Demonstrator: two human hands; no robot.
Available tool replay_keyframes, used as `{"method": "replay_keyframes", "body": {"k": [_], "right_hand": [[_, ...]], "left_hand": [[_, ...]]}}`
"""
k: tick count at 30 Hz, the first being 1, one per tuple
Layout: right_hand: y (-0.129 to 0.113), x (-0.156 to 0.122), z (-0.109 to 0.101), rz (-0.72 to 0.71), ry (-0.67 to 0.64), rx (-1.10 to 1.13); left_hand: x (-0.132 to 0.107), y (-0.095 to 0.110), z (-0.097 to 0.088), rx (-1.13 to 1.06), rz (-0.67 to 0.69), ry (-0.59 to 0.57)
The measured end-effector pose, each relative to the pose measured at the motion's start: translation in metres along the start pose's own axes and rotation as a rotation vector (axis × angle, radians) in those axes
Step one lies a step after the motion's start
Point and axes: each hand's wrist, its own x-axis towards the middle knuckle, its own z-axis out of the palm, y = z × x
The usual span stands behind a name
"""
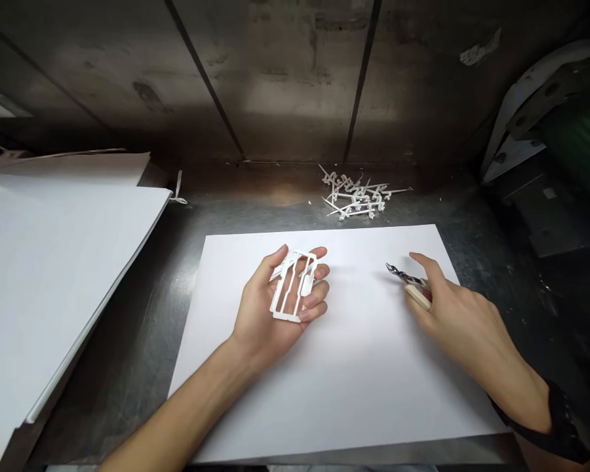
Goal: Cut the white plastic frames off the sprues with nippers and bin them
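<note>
Near the middle of the view, my left hand (270,314) is palm up with its fingers curled around a white plastic frame (276,308). The frame is thin and rectangular, with long slots between its bars, and it lies tilted across the palm and fingers. To the right, my right hand (465,321) grips a pair of nippers (417,295) with light-coloured handles. Their metal jaws point up and left, apart from the plastic frame. Both hands are above a white sheet (354,387). Part of the nippers' handles is hidden by my right hand.
A heap of white plastic sprue pieces (356,196) lies behind the sheet on the dark metal bench (255,196). At left rises a stack of large white sheets (69,262). A metal wall (285,78) closes off the back, and a dark machine part (535,196) stands at right.
</note>
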Motion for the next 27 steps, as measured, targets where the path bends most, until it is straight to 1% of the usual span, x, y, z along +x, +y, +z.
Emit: {"method": "replay_keyframes", "body": {"k": [4,8,11,14,19,22,24,25,26,27], "right_hand": [[0.005,0.000,-0.002,-0.027,-0.047,-0.007],[0.009,-0.001,-0.002,-0.015,-0.139,-0.011],[0.009,-0.001,-0.002,0.018,-0.158,-0.006],[0.007,0.000,-0.004,0.017,-0.162,0.010],[0.005,0.002,-0.009,0.064,-0.213,0.025],[0.006,0.001,-0.008,0.060,-0.203,0.019],[0.007,-0.001,-0.007,0.047,-0.184,0.007],[0.008,-0.001,-0.006,0.048,-0.174,-0.004],[0.008,-0.002,-0.006,0.048,-0.172,-0.012],[0.009,-0.002,-0.006,0.048,-0.175,-0.021]], "left_hand": [[-0.001,0.000,0.001,-0.074,0.006,-0.051],[-0.004,0.000,0.001,-0.074,-0.002,-0.124],[-0.007,0.000,0.001,-0.023,-0.008,-0.127],[-0.008,0.000,0.002,0.008,-0.015,-0.122],[-0.008,-0.002,0.004,0.003,-0.017,-0.123],[-0.006,-0.004,0.004,-0.038,-0.010,-0.115],[-0.005,-0.002,0.005,-0.054,0.016,-0.065],[-0.006,0.001,0.006,-0.031,0.051,-0.032],[-0.008,0.006,0.008,0.025,0.115,0.000],[-0.011,0.011,0.010,0.124,0.217,0.030]]}}
